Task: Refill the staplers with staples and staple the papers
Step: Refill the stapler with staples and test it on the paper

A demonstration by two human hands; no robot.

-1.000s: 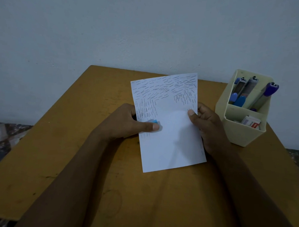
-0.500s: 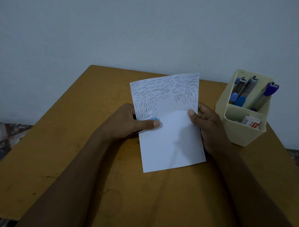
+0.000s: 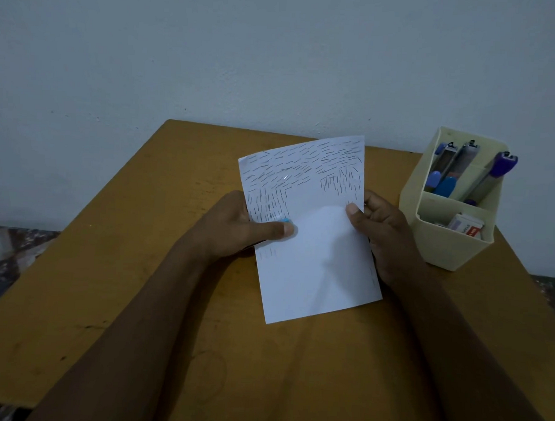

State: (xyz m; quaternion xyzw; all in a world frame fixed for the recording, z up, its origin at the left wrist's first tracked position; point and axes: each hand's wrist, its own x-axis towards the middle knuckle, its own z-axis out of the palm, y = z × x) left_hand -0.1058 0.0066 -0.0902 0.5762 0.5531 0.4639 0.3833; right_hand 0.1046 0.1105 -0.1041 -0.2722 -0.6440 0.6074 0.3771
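Observation:
A white sheet of paper (image 3: 315,259) is held tilted above the wooden table (image 3: 108,266); its upper half is covered with rows of staples. My left hand (image 3: 237,227) grips a small blue stapler (image 3: 285,221) at the paper's left edge, thumb on top; only the stapler's tip shows. My right hand (image 3: 380,234) pinches the paper's right edge, thumb on the front. Spare staplers (image 3: 446,176) with blue and purple ends stand in a cream organizer (image 3: 449,249) at the right. A staple box (image 3: 466,226) lies in its front compartment.
The organizer stands at the table's right edge near the pale wall (image 3: 276,51). Patterned floor (image 3: 4,246) shows to the left of the table. Bare wood stretches left of and in front of my hands.
My left thumb and the stapler shifted slightly along the paper's left edge, and a few staple marks now show just below the thumb. My right hand stays put.

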